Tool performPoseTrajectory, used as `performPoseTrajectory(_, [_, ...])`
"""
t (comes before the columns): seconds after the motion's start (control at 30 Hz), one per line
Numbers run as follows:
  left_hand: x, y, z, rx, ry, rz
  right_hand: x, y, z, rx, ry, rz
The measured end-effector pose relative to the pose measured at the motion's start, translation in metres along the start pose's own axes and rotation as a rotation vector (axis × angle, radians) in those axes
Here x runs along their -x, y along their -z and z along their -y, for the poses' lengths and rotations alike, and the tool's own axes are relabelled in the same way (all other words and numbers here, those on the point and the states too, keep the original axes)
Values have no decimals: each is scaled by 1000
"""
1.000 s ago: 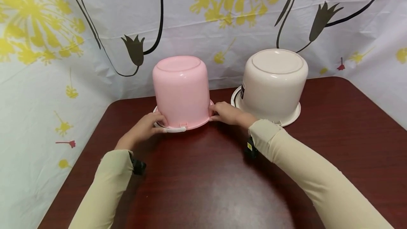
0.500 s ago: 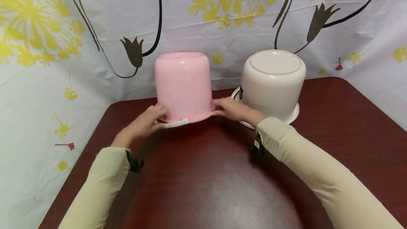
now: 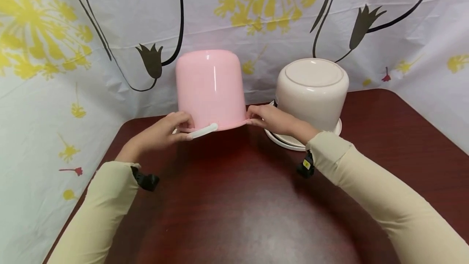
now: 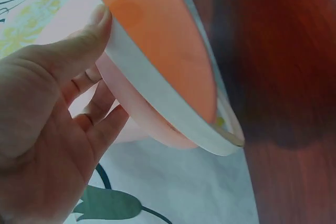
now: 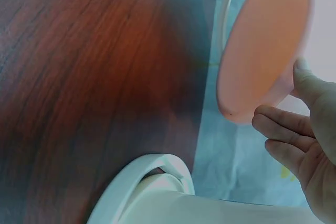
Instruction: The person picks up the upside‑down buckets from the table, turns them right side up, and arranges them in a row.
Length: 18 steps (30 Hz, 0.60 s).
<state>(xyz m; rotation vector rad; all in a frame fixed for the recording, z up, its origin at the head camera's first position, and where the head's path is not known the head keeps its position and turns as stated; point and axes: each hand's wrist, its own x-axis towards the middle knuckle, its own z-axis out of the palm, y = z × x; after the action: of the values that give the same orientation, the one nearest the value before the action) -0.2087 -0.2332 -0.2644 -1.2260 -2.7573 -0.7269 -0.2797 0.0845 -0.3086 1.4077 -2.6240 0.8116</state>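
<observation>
A pink bucket is held upside down above the table, its base up and tipped toward the back. My left hand grips its rim on the left, the thumb on the white handle in the left wrist view. On the opposite side my right hand pinches the rim between thumb and fingers, as the right wrist view also shows. Both wrist views look into the bucket's hollow inside. A cream bucket stands upside down on the table just beyond my right hand, its rim partly hidden by that hand and forearm.
The dark red-brown table has rounded back corners. A white cloth printed with yellow and grey flowers hangs behind it and along both sides. In the right wrist view the cream bucket's rim and handle lie below the right hand.
Both hands have raised the pink bucket off the table and tilted its open end toward me. The cream bucket has not been moved; the head view has shifted slightly.
</observation>
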Motion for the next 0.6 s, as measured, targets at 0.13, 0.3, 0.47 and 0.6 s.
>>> performPoseTrajectory(0.13, [-3, 8, -6, 83, 16, 23, 4, 8, 6, 21, -22, -29])
performPoseTrajectory(0.3, [-7, 16, -13, 121, 47, 38, 9, 17, 11, 72, -34, -53])
performPoseTrajectory(0.47, [-11, 22, -19, 124, 4, 7, 11, 26, 14, 74, -26, -79])
performPoseTrajectory(0.6, [-14, 25, -23, 147, -19, -4, 11, 34, 15, 85, 0, -101])
